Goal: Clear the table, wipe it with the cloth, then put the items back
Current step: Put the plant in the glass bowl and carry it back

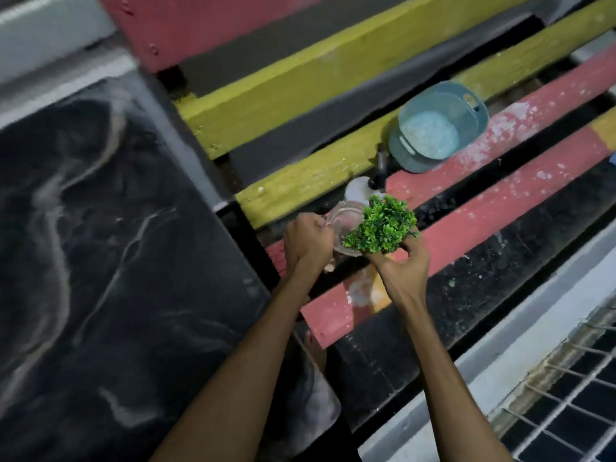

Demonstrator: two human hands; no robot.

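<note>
The dark marble table [110,235] fills the left of the view, its top bare with pale streaks. To its right runs a slatted bench [493,208] in red and yellow. Over the bench my left hand [308,243] grips the rim of a clear glass bowl [345,216]. Beside it my right hand [401,265] holds a small green artificial plant [381,226] from below, its leaves overlapping the bowl. Just behind the plant stands a white round-based item with a dark upright stem [380,168]. No cloth shows.
A teal plastic basket [436,128] sits on the bench's far slats. Dark gaps run between the slats. A white ledge [520,331] and a wire grille [566,395] lie at the lower right. A grey wall [43,31] rises at the upper left.
</note>
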